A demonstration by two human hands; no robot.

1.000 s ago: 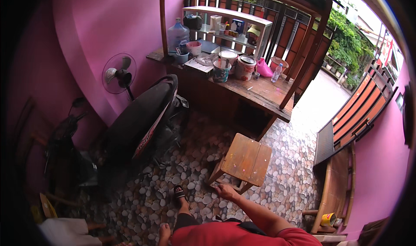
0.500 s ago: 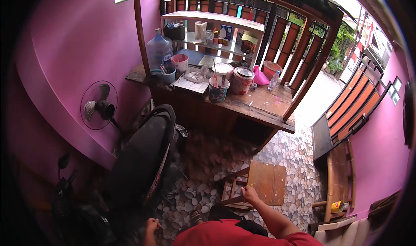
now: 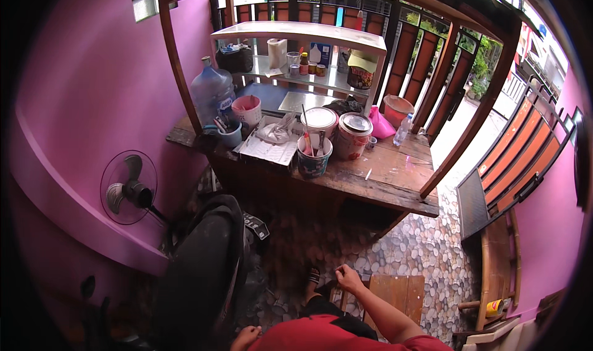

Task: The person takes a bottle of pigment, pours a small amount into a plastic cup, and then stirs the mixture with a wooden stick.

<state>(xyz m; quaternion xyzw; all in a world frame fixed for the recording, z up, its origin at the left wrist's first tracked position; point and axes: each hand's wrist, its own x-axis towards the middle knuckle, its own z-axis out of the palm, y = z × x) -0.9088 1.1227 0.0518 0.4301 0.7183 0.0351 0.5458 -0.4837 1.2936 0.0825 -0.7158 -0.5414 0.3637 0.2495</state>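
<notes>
My right hand (image 3: pixel 349 278) hangs in front of me, its fingers curled closed; whether anything is inside them is hidden. It is above the near-left edge of a wooden stool (image 3: pixel 395 287), and my forearm crosses the seat. Down at the lower edge, my left hand (image 3: pixel 247 337) is beside my red shirt with its fingers loosely curled in, and no object shows in it. Ahead is a wooden stall counter (image 3: pixel 395 178). Near its front edge are a paint-stained bucket with brushes (image 3: pixel 314 157), a lidded paint pail (image 3: pixel 353 138) and a white tray (image 3: pixel 265 148) bearing a plastic bag.
A dark motorbike seat (image 3: pixel 201 270) stands close on my left, beside a wall fan (image 3: pixel 130 187). A large water jug (image 3: pixel 210 91) and a pink basket (image 3: pixel 247 111) are at the counter's left. On the right are a bamboo bench (image 3: pixel 497 258) and an open gate (image 3: pixel 516 159).
I have moved forward, so the counter is nearer and the stool sits lower, partly behind my right arm. My left hand has dropped toward the lower edge.
</notes>
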